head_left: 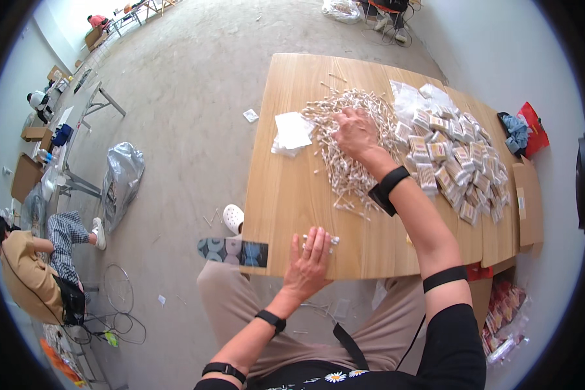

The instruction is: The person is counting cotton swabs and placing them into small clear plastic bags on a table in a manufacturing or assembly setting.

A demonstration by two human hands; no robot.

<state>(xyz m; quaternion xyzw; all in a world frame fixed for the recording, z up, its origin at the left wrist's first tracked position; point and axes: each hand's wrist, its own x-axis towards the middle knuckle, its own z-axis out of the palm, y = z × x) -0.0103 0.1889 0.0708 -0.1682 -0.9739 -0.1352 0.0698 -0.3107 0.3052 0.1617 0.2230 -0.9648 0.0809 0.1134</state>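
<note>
A large loose pile of white-tipped cotton swabs [354, 172] spreads over the wooden table [276, 201]. Reaching into its far part, my right hand [357, 133] has its fingers bent down and closed among the swabs; its fingertips are partly hidden. Close to the table's front edge, my left hand [309, 260] presses its fingers over a few cotton swabs, whose tips stick out on both sides. White paper sheets [293, 130] lie left of the pile. To its right is a heap of clear packs filled with cotton swabs [458, 156].
Empty clear plastic bags [426, 97] lie behind the packs. A cardboard box [528, 205] stands against the table's right side. On the left, a person [36, 273] sits by a long table, near a grey plastic sack [122, 182]. Cables [120, 312] run over the floor.
</note>
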